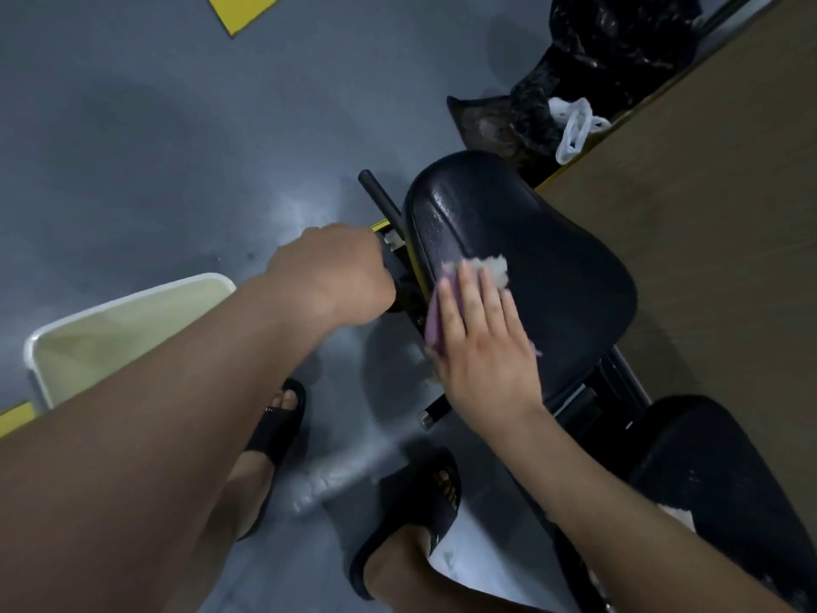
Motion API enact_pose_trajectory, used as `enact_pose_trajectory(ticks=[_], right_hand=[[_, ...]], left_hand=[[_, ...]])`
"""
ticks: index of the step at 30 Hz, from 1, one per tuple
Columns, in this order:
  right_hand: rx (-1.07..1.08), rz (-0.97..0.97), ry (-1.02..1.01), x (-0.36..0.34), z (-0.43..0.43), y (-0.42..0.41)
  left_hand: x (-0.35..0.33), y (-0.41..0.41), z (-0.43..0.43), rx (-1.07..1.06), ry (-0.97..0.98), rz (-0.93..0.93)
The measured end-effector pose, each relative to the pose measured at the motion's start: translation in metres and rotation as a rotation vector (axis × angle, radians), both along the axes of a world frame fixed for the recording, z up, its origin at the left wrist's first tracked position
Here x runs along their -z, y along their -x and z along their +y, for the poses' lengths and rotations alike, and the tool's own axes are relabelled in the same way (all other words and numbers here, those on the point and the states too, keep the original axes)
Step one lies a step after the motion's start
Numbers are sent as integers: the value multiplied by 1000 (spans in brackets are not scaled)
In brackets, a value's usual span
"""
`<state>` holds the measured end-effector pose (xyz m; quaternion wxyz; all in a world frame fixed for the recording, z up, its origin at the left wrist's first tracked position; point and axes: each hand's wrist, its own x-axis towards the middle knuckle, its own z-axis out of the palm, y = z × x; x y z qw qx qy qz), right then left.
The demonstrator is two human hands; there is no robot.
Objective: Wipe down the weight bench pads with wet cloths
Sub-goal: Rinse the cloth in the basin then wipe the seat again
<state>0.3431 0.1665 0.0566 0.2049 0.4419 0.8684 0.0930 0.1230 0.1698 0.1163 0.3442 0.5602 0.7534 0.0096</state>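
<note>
I see the seat pad [539, 258] just right of centre, on its black frame [619, 391]. Its long axis runs diagonally, narrow rounded end toward the upper left, broad end toward the lower right. There a second pad [707, 471] follows on the same line. The seat pad is black vinyl, smooth and slightly pebbled, with a wet sheen along its left flank.

The cloth [435, 320] lies on the pad's near left edge. It is soft purple fabric with a white, fluffy fringe showing past the fingertips, and it drapes a little over the pad's side.

My right hand [482, 347] lies flat on the cloth, fingers straight and slightly spread, pointing up the pad toward the narrow end and pressing the cloth onto the vinyl.

My left hand [336, 276] sits just left of the pad beside the frame, knuckles up. Its fingers curl under and out of sight, so I cannot tell whether they grip anything.

A thin black bar [380, 196] sticks out of the frame toward the upper left.

On the grey, glossy floor [154, 148] stands a white rectangular tub [132, 298], lower left. Crumpled black bags [619, 55] and a white plastic bag [574, 130] lie beyond the pad, next to a brown panel [707, 205]. Both feet wear black slides [415, 515].
</note>
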Motion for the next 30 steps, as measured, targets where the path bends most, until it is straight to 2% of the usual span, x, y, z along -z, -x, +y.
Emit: enact_pose_trajectory(ticks=[4,9,14,18,21,25,27,30], right_hand=[[-62,25,-61,4,33,25],[3,4,-127,18,88,77],[-47,67,-88,16,13,15],[95,164,-122,13,-22,-26],[243,272,-171,18,-38,-40],[271,487,-213,26,-62,-63],[293,697,-182,25,-69,-74],[601,1078,-149,22,-80,-83]], left_hand=[[4,12,-2,4,23,17],[3,12,2,7,1,36],[-1,0,5,30,-44,-68],[6,-23,3,159,-27,-151],[10,-41,-2,224,-18,-188],[8,-71,-8,293,-43,-243],[7,-85,-9,329,-83,-231],[16,-97,-9,291,-126,-212]])
